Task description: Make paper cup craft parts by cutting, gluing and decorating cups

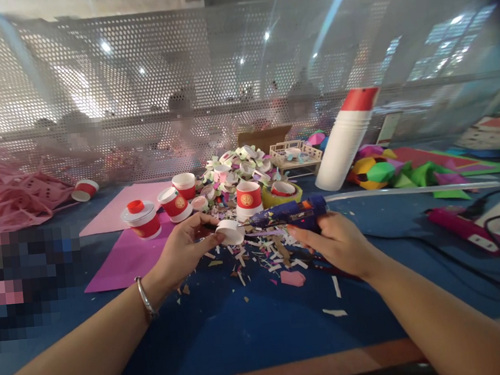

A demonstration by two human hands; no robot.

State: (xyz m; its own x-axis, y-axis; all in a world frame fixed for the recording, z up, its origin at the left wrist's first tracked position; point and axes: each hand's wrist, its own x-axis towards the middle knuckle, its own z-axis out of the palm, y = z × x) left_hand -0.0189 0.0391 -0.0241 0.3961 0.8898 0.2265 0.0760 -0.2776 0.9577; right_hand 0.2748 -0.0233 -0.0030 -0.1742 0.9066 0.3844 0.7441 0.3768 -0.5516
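Note:
My left hand pinches a small white paper ring, which looks like a cut piece of paper cup. A blue hot glue gun is gripped in my right hand, its nozzle at the ring's right edge. From the gun's back sticks a long clear glue stick. A thin lilac paper strip runs between the ring and my right fingertips; whether it is stuck to the ring I cannot tell. Just behind the gun stands a red-and-white paper cup.
Paper scraps litter the blue table. Several red cups, a lidded cup and purple paper lie left. A tall leaning cup stack, a pink power strip and black cables are right. Perforated metal screen behind.

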